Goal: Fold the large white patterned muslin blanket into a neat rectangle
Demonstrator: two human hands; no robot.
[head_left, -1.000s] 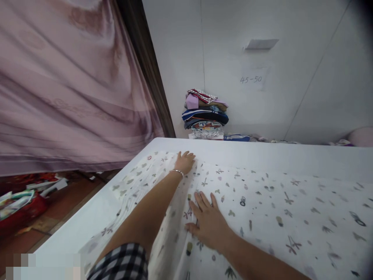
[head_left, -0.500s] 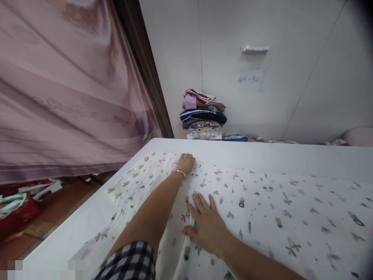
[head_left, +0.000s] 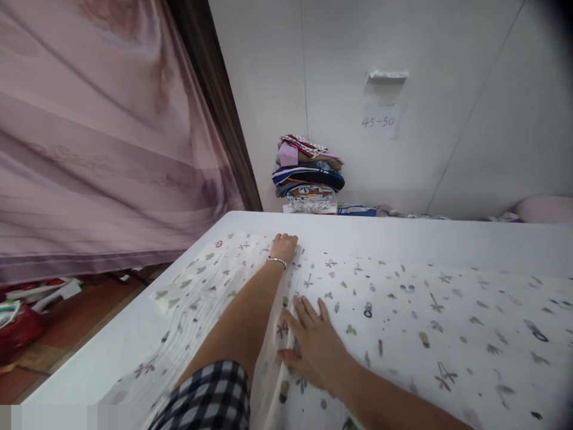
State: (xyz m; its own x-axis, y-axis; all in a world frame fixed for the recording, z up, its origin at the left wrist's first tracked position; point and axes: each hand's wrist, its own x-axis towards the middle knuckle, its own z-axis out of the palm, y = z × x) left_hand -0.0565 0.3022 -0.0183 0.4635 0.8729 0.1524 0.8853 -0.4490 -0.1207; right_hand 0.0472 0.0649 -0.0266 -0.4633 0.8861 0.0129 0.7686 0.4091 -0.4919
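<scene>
A thin white cloth printed with small plants and leaves [head_left: 403, 304] is spread over the white table, with gathered folds under and left of my left forearm. My left hand [head_left: 284, 248], a bracelet at its wrist, is closed on the cloth by its far edge, the fingers curled down. Nearer to me, my right hand [head_left: 317, 343] lies flat on the cloth with its fingers apart, beside a raised fold running between both arms. The cloth under both palms is hidden.
The white table [head_left: 358, 230] reaches toward the wall. Behind its far edge stands a stack of folded fabrics [head_left: 308, 173]. A pink curtain [head_left: 98, 143] hangs at the left. Below it, a red bag [head_left: 22, 328] sits on the floor. A paper marked 45-50 [head_left: 379, 122] is on the wall.
The view has turned slightly, so everything sits a little further left. My left forearm has shifted slightly right against the cloth. My right hand stays flat in nearly the same spot.
</scene>
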